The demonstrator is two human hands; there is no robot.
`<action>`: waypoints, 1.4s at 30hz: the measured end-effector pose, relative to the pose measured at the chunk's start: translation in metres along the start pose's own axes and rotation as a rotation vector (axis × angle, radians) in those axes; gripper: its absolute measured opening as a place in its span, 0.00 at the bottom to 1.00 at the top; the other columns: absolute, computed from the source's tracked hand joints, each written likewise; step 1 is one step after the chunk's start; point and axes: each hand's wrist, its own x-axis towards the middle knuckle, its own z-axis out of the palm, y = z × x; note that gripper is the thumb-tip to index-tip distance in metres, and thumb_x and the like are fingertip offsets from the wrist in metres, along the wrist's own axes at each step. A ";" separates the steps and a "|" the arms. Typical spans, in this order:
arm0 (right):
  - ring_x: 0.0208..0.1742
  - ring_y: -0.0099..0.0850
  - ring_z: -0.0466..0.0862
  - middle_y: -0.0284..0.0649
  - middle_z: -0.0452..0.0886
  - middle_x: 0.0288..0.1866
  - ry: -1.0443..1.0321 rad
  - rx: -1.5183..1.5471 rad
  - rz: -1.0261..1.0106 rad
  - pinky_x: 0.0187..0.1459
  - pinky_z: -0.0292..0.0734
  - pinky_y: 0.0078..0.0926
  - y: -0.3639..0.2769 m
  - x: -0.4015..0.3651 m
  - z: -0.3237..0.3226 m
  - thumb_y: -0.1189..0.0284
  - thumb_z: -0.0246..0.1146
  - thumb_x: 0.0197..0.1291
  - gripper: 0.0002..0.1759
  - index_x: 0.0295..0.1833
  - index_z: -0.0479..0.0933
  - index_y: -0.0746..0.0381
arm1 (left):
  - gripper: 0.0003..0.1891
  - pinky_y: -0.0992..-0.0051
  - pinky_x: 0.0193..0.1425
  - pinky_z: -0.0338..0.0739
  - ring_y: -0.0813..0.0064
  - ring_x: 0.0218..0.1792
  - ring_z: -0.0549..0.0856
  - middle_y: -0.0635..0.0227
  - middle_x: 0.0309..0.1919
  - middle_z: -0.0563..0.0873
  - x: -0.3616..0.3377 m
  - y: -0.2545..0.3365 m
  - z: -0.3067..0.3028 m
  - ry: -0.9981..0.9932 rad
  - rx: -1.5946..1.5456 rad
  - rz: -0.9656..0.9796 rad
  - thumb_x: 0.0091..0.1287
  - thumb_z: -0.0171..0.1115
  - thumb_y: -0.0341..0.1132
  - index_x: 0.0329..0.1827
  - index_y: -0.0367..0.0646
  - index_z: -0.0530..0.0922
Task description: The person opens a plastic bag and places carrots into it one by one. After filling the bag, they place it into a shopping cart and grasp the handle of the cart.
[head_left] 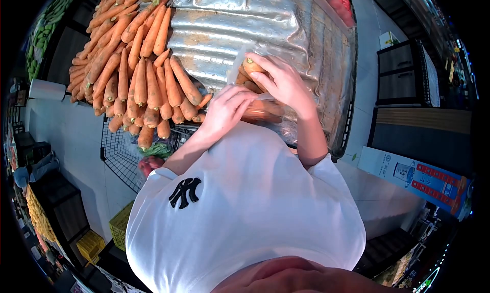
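Observation:
A clear plastic bag [238, 63] with several carrots in it lies at the front edge of the silver-lined display [204, 48]. My left hand [229, 105] has its fingers closed on the edge of the bag, at its near left side. To the right, my right hand [279, 84] is wrapped round the thick end of a carrot [251, 67] at the bag's mouth. More carrots [263, 111] show through the plastic below my hands. A large pile of loose carrots [138, 73] fills the display's left side, close to my left hand.
A wire shopping cart [120, 155] with bagged produce stands below the pile at the left. A white plastic roll [47, 89] is at the far left. Red packages [337, 2] sit at the display's back right. Another person [43, 168] is at the far left.

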 end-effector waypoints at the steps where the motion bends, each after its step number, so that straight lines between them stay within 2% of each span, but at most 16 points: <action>1: 0.48 0.49 0.82 0.47 0.84 0.47 -0.003 -0.035 -0.002 0.52 0.77 0.43 0.000 0.001 0.001 0.65 0.64 0.68 0.24 0.69 0.75 0.52 | 0.06 0.66 0.46 0.81 0.62 0.41 0.85 0.64 0.39 0.86 0.000 -0.001 0.000 0.009 -0.005 -0.013 0.65 0.68 0.27 0.44 0.42 0.86; 3: 0.45 0.49 0.82 0.46 0.84 0.43 -0.011 -0.099 -0.013 0.50 0.77 0.45 0.000 0.005 0.004 0.64 0.64 0.67 0.23 0.68 0.76 0.49 | 0.07 0.66 0.46 0.81 0.62 0.42 0.85 0.64 0.39 0.86 -0.001 -0.002 -0.001 0.031 -0.009 -0.042 0.64 0.68 0.26 0.44 0.42 0.86; 9: 0.45 0.54 0.84 0.51 0.85 0.44 -0.243 -0.181 0.067 0.49 0.79 0.48 -0.001 0.011 0.005 0.64 0.65 0.67 0.26 0.71 0.73 0.47 | 0.08 0.66 0.47 0.80 0.61 0.42 0.84 0.65 0.39 0.86 -0.001 -0.006 -0.004 0.095 0.013 -0.046 0.63 0.69 0.25 0.45 0.42 0.86; 12: 0.47 0.55 0.84 0.52 0.86 0.46 -0.350 -0.168 0.232 0.49 0.79 0.50 0.001 0.013 0.017 0.64 0.66 0.65 0.28 0.71 0.72 0.46 | 0.09 0.67 0.46 0.80 0.62 0.41 0.84 0.65 0.38 0.86 -0.002 -0.007 -0.005 0.098 0.021 -0.034 0.62 0.70 0.25 0.45 0.42 0.86; 13: 0.51 0.52 0.85 0.51 0.84 0.52 -0.355 -0.162 0.261 0.51 0.79 0.49 -0.001 0.013 0.020 0.64 0.68 0.63 0.27 0.68 0.75 0.50 | 0.09 0.67 0.45 0.79 0.63 0.41 0.84 0.65 0.38 0.85 -0.003 -0.008 -0.005 0.112 0.019 -0.028 0.62 0.70 0.25 0.45 0.42 0.86; 19: 0.45 0.54 0.85 0.51 0.86 0.45 -0.296 -0.197 0.130 0.50 0.78 0.49 -0.001 0.006 0.013 0.67 0.67 0.61 0.29 0.69 0.75 0.48 | 0.10 0.68 0.44 0.79 0.64 0.40 0.84 0.66 0.37 0.85 -0.002 -0.008 -0.007 0.134 0.001 0.025 0.60 0.72 0.25 0.44 0.43 0.87; 22: 0.47 0.51 0.85 0.50 0.86 0.45 -0.271 -0.192 0.126 0.51 0.78 0.49 -0.009 0.011 0.002 0.67 0.67 0.61 0.27 0.68 0.77 0.48 | 0.10 0.68 0.44 0.79 0.65 0.39 0.84 0.67 0.37 0.85 0.001 -0.006 -0.006 0.146 -0.005 0.042 0.60 0.72 0.25 0.44 0.43 0.87; 25: 0.49 0.51 0.85 0.49 0.86 0.47 -0.394 -0.280 0.192 0.52 0.78 0.48 -0.005 0.017 0.014 0.65 0.66 0.63 0.25 0.67 0.78 0.48 | 0.09 0.69 0.44 0.80 0.65 0.39 0.84 0.68 0.37 0.85 0.003 -0.007 -0.003 0.146 -0.010 0.065 0.59 0.72 0.25 0.43 0.43 0.87; 28: 0.52 0.50 0.83 0.48 0.84 0.53 -0.245 -0.243 0.160 0.54 0.78 0.46 0.012 0.007 0.039 0.63 0.66 0.64 0.24 0.66 0.78 0.48 | 0.10 0.69 0.44 0.80 0.66 0.38 0.84 0.68 0.36 0.86 0.002 -0.008 -0.003 0.129 -0.015 0.072 0.58 0.73 0.24 0.43 0.43 0.88; 29: 0.55 0.51 0.82 0.49 0.81 0.59 -0.207 -0.210 0.151 0.55 0.77 0.44 0.013 0.004 0.042 0.62 0.65 0.66 0.25 0.68 0.77 0.47 | 0.10 0.69 0.44 0.79 0.66 0.38 0.85 0.67 0.36 0.86 0.001 -0.008 -0.005 0.114 -0.016 0.057 0.58 0.73 0.24 0.43 0.43 0.88; 32: 0.56 0.50 0.81 0.48 0.80 0.60 -0.101 -0.177 0.154 0.57 0.76 0.43 0.023 -0.003 0.057 0.62 0.63 0.68 0.25 0.70 0.75 0.48 | 0.10 0.69 0.44 0.79 0.66 0.39 0.85 0.66 0.37 0.87 -0.003 -0.010 -0.012 0.096 0.000 0.058 0.57 0.73 0.24 0.42 0.43 0.88; 35: 0.56 0.52 0.82 0.50 0.78 0.63 -0.098 -0.124 0.225 0.57 0.78 0.45 0.035 -0.012 0.062 0.60 0.60 0.71 0.24 0.71 0.76 0.48 | 0.09 0.69 0.45 0.79 0.66 0.39 0.86 0.66 0.39 0.87 -0.006 -0.020 -0.021 0.144 0.086 0.053 0.58 0.73 0.24 0.42 0.42 0.87; 37: 0.57 0.52 0.81 0.49 0.78 0.63 -0.029 -0.122 0.182 0.57 0.78 0.43 0.040 -0.025 0.063 0.63 0.63 0.69 0.23 0.69 0.77 0.52 | 0.08 0.69 0.45 0.80 0.65 0.40 0.86 0.66 0.40 0.88 -0.004 -0.035 -0.037 0.192 0.210 0.037 0.60 0.72 0.27 0.42 0.42 0.86; 39: 0.58 0.51 0.81 0.48 0.79 0.62 0.043 -0.065 0.165 0.57 0.79 0.41 0.036 -0.039 0.055 0.67 0.65 0.67 0.21 0.65 0.78 0.56 | 0.06 0.65 0.56 0.77 0.63 0.48 0.84 0.66 0.46 0.87 -0.006 -0.055 -0.061 0.307 0.416 -0.141 0.64 0.70 0.30 0.43 0.42 0.85; 41: 0.57 0.50 0.82 0.48 0.80 0.60 0.115 0.051 0.165 0.57 0.79 0.39 0.025 -0.054 0.043 0.71 0.67 0.65 0.17 0.59 0.81 0.60 | 0.18 0.57 0.69 0.69 0.55 0.62 0.77 0.56 0.62 0.79 -0.022 -0.094 -0.087 0.302 0.774 -0.338 0.66 0.69 0.38 0.57 0.44 0.81; 42: 0.56 0.49 0.82 0.47 0.81 0.59 0.137 0.072 0.170 0.57 0.78 0.39 0.023 -0.063 0.041 0.72 0.67 0.64 0.15 0.56 0.81 0.62 | 0.26 0.53 0.72 0.66 0.49 0.65 0.75 0.50 0.66 0.76 -0.035 -0.117 -0.099 0.300 0.942 -0.396 0.66 0.69 0.42 0.64 0.40 0.76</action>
